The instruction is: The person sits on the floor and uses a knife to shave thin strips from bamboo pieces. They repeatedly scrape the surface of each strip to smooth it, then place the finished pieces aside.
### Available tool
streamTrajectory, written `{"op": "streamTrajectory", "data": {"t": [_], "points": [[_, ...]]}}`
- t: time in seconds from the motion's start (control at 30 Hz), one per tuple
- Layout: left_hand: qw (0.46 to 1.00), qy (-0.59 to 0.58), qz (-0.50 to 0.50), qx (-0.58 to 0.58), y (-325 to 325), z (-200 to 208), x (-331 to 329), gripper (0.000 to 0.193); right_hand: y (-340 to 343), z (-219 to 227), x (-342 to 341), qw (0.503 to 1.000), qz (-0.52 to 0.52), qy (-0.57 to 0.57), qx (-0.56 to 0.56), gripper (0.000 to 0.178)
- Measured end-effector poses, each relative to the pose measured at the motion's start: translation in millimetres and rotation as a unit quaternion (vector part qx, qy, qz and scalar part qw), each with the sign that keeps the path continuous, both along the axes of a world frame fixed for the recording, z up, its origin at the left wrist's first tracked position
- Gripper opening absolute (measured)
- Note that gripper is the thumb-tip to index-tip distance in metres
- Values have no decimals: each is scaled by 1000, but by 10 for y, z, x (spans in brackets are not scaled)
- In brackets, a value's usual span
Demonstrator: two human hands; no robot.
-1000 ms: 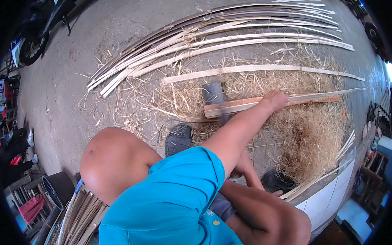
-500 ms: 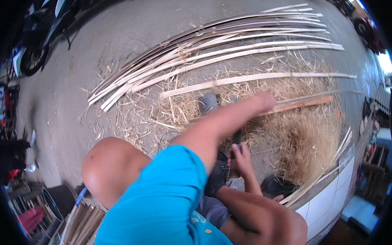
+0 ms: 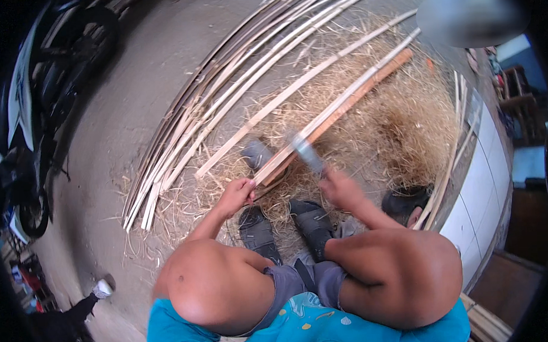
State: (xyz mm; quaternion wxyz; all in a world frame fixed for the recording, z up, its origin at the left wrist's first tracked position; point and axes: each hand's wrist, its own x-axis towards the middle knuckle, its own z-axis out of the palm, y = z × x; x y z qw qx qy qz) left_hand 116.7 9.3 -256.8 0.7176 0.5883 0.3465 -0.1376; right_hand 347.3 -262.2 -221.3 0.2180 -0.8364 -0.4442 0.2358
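My left hand [image 3: 237, 196] is closed around the near end of a pale bamboo strip [image 3: 358, 85]. The strip lies slantwise along a reddish-brown wooden board [image 3: 379, 80], whose near part rests by a dark grey block [image 3: 258, 154]. In my right hand [image 3: 341, 190] is a knife, its wide grey blade [image 3: 308, 155] smeared by motion. That blade is at the right side of the strip, a short way beyond my left hand; whether it touches the strip I cannot tell.
Split bamboo strips [image 3: 223, 94] lie in a row at the left and far side. Curly shavings [image 3: 417, 118] heap up around the board. White tiles [image 3: 477, 188] edge the floor at right. A motorcycle [image 3: 48, 100] stands at left; a person's shoe [image 3: 102, 288] shows below it.
My left hand has drawn back from far along the strip to its near end. My right hand has brought the knife up to the strip. The view has turned.
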Motion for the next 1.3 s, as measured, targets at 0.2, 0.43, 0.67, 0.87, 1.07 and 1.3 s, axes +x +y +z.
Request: {"op": "streamTrajectory", "data": {"t": [0.2,0.43,0.67,0.87,1.07,1.3], "points": [[999,29,14,-19,-75,-104,-407,31,10,150,902,955,-233,-116,-143,36],[856,-30,-174,486,-425,219,105,35,-164,225,-438,995,53,81,-33,45],[893,47,-127,430,-214,-64,-405,38,-117,322,1447,930,-344,-131,-17,48],[997,53,-50,25,-164,171,73,58,-650,145,1118,888,-349,-246,169,36],[993,76,-7,93,-192,-212,-1,56,-347,-36,565,975,-209,-15,71,44],[996,-39,43,-63,-210,-129,51,29,-146,-99,-98,998,-16,52,-16,44]]}}
